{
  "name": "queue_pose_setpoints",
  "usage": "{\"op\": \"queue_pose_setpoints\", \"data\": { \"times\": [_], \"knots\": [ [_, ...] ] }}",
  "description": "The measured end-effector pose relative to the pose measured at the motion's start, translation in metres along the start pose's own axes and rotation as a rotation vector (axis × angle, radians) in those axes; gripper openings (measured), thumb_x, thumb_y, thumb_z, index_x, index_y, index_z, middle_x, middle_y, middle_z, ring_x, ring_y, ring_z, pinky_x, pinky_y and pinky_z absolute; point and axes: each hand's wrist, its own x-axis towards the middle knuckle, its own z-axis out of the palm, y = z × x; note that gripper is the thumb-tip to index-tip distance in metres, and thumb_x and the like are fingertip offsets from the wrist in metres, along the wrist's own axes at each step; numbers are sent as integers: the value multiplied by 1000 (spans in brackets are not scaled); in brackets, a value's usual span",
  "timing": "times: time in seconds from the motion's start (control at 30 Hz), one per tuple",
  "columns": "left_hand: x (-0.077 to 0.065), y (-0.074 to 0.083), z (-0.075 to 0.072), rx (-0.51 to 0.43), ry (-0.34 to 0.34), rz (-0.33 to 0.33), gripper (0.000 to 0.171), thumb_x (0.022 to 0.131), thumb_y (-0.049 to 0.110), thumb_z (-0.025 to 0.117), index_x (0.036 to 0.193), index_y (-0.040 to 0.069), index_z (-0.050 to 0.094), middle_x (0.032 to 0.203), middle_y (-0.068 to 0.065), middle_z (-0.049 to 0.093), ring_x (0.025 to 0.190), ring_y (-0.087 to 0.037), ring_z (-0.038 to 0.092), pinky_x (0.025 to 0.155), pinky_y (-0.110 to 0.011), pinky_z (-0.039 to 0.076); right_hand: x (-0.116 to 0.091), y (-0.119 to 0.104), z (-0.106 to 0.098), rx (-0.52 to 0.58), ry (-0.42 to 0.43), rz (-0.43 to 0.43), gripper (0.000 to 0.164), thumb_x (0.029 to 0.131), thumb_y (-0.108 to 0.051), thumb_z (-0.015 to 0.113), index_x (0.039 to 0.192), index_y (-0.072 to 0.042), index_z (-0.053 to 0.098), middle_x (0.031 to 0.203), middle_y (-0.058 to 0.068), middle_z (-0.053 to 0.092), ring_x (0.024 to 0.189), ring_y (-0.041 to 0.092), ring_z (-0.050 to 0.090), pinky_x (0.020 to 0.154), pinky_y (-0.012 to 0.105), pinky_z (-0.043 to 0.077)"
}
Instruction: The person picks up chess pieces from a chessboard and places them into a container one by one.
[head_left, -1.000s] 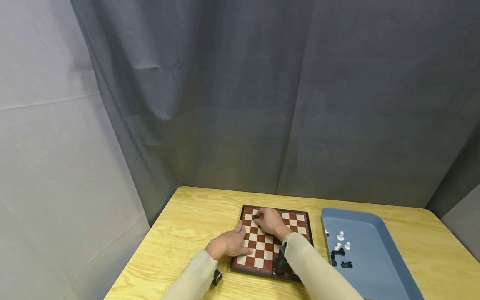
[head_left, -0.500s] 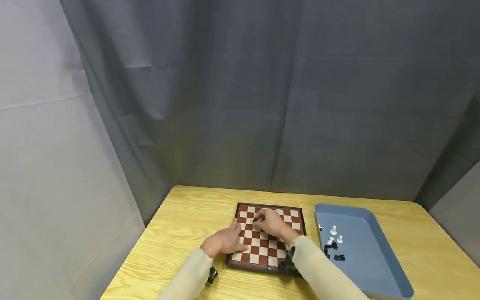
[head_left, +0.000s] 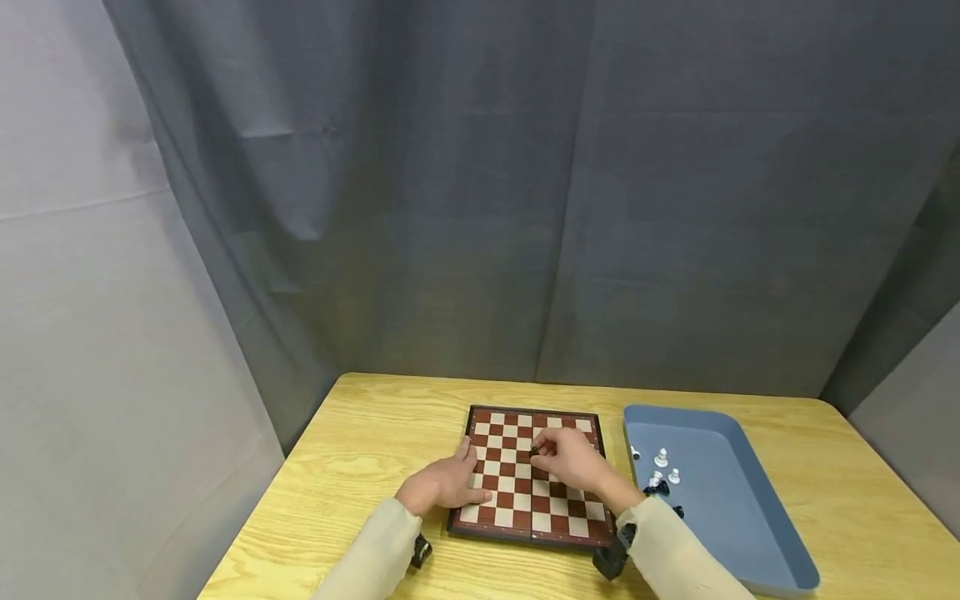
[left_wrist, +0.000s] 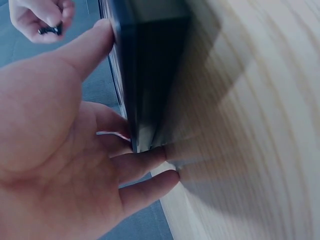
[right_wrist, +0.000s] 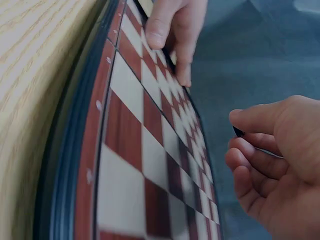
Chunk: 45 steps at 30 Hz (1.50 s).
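Note:
A red-and-cream chessboard point(head_left: 504, 500) with a dark rim lies on the table. My left hand point(head_left: 442, 483) rests at its left side. In the left wrist view the thumb touches the board's upper edge, and the other fingers point(left_wrist: 142, 192) reach down its side to the table. Over the board, my right hand point(head_left: 576, 462) pinches a small black chess piece point(head_left: 534, 452) between thumb and fingers. That black piece point(left_wrist: 51, 29) also shows in the left wrist view, apart from the board; only a dark sliver of it shows in the right wrist view.
A blue tray point(head_left: 738, 525) stands right of the board. Along its left side are several white chess pieces point(head_left: 661, 457), some upright, and black chess pieces point(head_left: 660, 488) lying down, partly hidden by the right sleeve. Grey curtains point(head_left: 450, 208) hang behind the wooden table point(head_left: 390, 417).
My right hand has moved right and slightly nearer across the board, with the black chess piece still pinched. My left hand stays at the board's left edge. The head view has shifted a little.

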Motion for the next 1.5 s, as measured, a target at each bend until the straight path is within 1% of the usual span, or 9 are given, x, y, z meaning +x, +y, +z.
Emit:
{"op": "queue_pose_setpoints", "data": {
  "times": [0.1, 0.2, 0.33, 0.57, 0.73, 0.97, 1.17, 1.3, 1.5],
  "knots": [
    [-2, -1, 0, -6, 6, 4, 90, 90, 57, 52, 149, -3, 19, 156, -18, 5, 96, -26, 62, 72, -31, 48, -10, -1, -13, -18, 12, -18, 9, 87, -10, 68, 95, -6, 66, 80, -4, 59, 71, 11, 55, 62, 29, 46],
    [-3, -2, -1, 1, 10, 9, 90, 90, 57, 52, 149, -4, 19, 156, -19, 6, 101, -27, 60, 75, -31, 48, -19, 0, -26, -35, 16, -15, 13, 88, -9, 66, 99, -3, 66, 82, -3, 59, 72, 11, 55, 63, 29, 46],
    [-5, -3, -1, 1, 12, 11, 90, 90, 57, 52, 149, -4, 20, 156, -19, 7, 108, -29, 58, 80, -32, 48, -32, 5, -43, -50, 23, 19, 12, 90, -10, 65, 99, -3, 66, 81, -3, 59, 71, 11, 55, 61, 29, 46],
    [-7, -7, 4, -4, 8, 10, 89, 91, 57, 51, 149, -3, 19, 156, -19, 6, 109, -29, 57, 80, -32, 48, -56, 24, -68, -82, 66, 63, 10, 90, -13, 66, 96, -6, 67, 79, -4, 59, 69, 10, 54, 59, 28, 44],
    [-8, -8, 4, -22, 12, 7, 89, 91, 56, 51, 149, -2, 18, 156, -18, 5, 108, -28, 58, 80, -33, 48, -70, 40, -82, -95, 74, 86, 5, 90, -13, 65, 93, -10, 66, 78, -3, 60, 70, 12, 54, 57, 29, 43],
    [-9, -10, 3, 0, 18, 11, 89, 91, 57, 51, 149, -3, 19, 156, -19, 7, 123, -31, 47, 92, -36, 44, -88, 60, -97, -87, 56, 162, 16, 90, -17, 65, 98, -4, 66, 82, 0, 61, 75, 15, 56, 61, 33, 45],
    [-11, -9, 3, 0, 21, 11, 88, 91, 57, 51, 149, -3, 20, 156, -19, 7, 125, -31, 45, 93, -36, 43, -99, 71, -108, -94, 71, 194, 19, 90, -16, 66, 100, -1, 65, 86, 1, 62, 78, 17, 58, 61, 33, 46],
    [-11, -5, 4, -10, 18, 9, 89, 91, 56, 51, 149, -3, 19, 156, -19, 7, 124, -30, 47, 91, -35, 44, -106, 81, -114, -142, 85, 211, 20, 90, -18, 66, 100, -1, 66, 85, 0, 63, 77, 16, 58, 60, 32, 45],
    [-10, -4, 4, -14, 5, 3, 89, 91, 56, 51, 150, -1, 18, 157, -18, 5, 125, -29, 45, 90, -34, 45, -114, 93, -118, -156, 91, 225, 19, 89, -21, 67, 97, -3, 66, 84, 0, 63, 78, 17, 59, 61, 34, 46]
  ]
}}
